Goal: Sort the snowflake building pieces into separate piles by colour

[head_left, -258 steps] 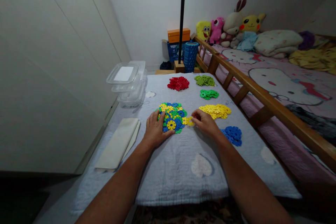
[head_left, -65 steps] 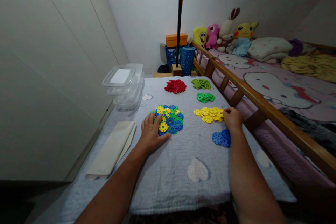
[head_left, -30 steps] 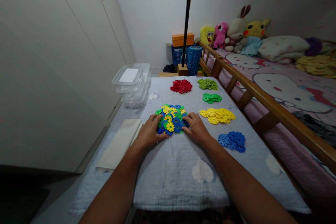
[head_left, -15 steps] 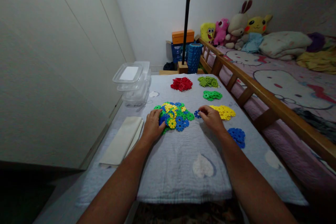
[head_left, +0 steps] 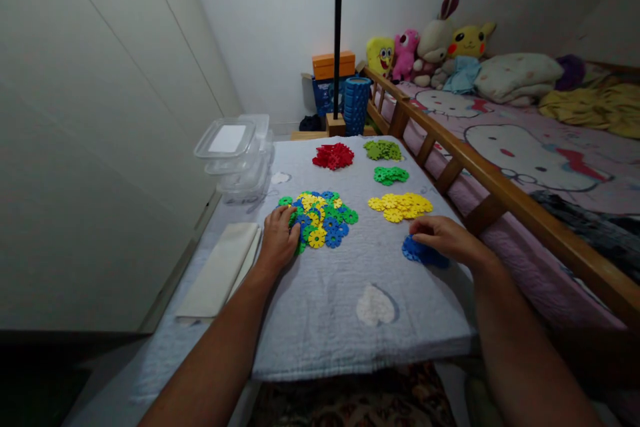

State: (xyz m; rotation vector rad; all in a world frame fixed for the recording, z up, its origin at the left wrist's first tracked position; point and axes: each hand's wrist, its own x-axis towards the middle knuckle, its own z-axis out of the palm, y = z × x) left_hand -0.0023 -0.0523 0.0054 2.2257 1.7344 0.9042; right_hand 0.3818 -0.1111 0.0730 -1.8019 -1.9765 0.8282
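Observation:
A mixed pile of blue, green and yellow snowflake discs [head_left: 320,220] lies in the middle of the cloth-covered table. My left hand [head_left: 280,233] rests against the pile's left side, thumb and fingers apart, touching the discs. To the right, my right hand [head_left: 443,237] is over a pile of blue snowflake discs [head_left: 425,255], its thumb and fingertips pinched on a blue disc at the pile's far edge. The hand partly hides that pile. Just beyond it lie yellow discs [head_left: 400,205], then bright green discs [head_left: 391,175], olive-green discs [head_left: 383,150] and red discs [head_left: 333,156].
Clear plastic containers with lids [head_left: 235,153] are stacked at the table's far left. A folded cream cloth [head_left: 220,270] lies left of my left forearm. A wooden bed rail [head_left: 465,173] runs along the right side, and a black pole [head_left: 338,33] stands behind the table.
My right hand has carried a blue disc rightward and nearer, from beside the mixed pile to the blue pile. My left hand stays at the mixed pile. The view has turned slightly right.

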